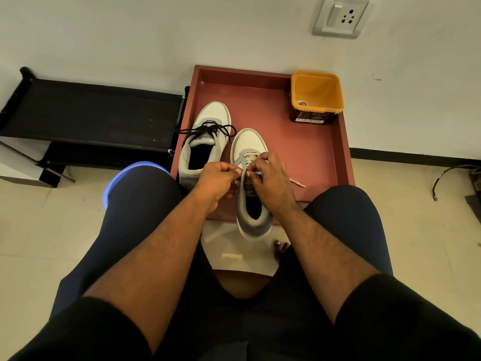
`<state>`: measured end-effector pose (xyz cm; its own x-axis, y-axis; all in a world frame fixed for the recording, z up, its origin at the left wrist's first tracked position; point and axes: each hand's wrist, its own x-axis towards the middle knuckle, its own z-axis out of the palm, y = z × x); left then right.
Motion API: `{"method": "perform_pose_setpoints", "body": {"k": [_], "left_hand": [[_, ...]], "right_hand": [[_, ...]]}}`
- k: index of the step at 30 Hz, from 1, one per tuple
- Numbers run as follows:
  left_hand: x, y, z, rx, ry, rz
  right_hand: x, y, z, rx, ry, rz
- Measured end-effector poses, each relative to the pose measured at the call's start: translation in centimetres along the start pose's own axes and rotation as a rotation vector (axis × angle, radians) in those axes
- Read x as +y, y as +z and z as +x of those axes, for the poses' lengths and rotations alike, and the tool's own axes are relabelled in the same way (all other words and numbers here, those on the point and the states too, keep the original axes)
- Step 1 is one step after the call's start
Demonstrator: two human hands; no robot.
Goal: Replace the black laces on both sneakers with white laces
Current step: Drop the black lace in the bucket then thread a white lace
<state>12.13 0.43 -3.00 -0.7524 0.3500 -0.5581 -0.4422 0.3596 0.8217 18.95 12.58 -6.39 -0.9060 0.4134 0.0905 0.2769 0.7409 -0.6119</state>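
Observation:
Two white-and-grey sneakers stand on a reddish tray. The left sneaker carries a loose black lace across its eyelets. The right sneaker is nearer me, its heel past the tray's front edge, and has a white lace threaded near the toe. My left hand has its fingers curled and pinches that lace at the sneaker's left side. My right hand pinches the lace over the tongue. A free end of the white lace lies on the tray to the right.
A yellow tub with a dark label sits in the tray's far right corner. A black shoe rack stands to the left against the wall. A blue stool shows under my left leg. A cable lies on the floor at right.

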Motion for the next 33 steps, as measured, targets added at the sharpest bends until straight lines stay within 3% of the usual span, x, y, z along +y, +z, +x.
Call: {"method": "perform_pose_setpoints", "body": {"k": [4, 8, 12, 16, 20, 23, 26, 29, 31, 33], "left_hand": [[-0.3, 1.0, 0.3, 0.051, 0.082, 0.04], [-0.2, 1.1, 0.1, 0.036, 0.039, 0.082], [0.9, 0.3, -0.6, 0.064, 0.019, -0.276], [2.7, -1.7, -1.1, 0.344, 0.257, -0.636], [3.6, -4.0, -1.2, 0.781, 0.544, -0.71], [3.4, -4.9, -0.7, 0.886, 0.617, -0.746], [2.3, -3.5, -0.2, 0.768, 0.601, -0.565], [1.0, -0.9, 0.0, 0.395, 0.449, -0.118], [0.0, 0.5, 0.1, 0.166, 0.329, 0.113], [-0.6, 1.1, 0.4, 0.099, 0.312, 0.317]], "right_hand": [[0.2, -0.4, -0.1, 0.013, 0.021, 0.006], [0.6, -0.7, 0.0, -0.038, 0.018, -0.018], [1.1, -1.2, 0.0, -0.054, 0.04, 0.083], [0.7, -1.6, -0.1, -0.052, 0.096, 0.206], [0.6, -2.3, -0.1, -0.043, 0.166, 0.268], [0.5, -2.6, 0.0, -0.041, 0.159, 0.27], [0.5, -3.3, 0.2, -0.055, 0.272, 0.457], [1.1, -4.4, 0.7, -0.078, 0.479, 0.709], [1.8, -4.8, 0.8, -0.11, 0.516, 0.705], [2.1, -4.5, 0.6, -0.192, 0.466, 0.568]]}}
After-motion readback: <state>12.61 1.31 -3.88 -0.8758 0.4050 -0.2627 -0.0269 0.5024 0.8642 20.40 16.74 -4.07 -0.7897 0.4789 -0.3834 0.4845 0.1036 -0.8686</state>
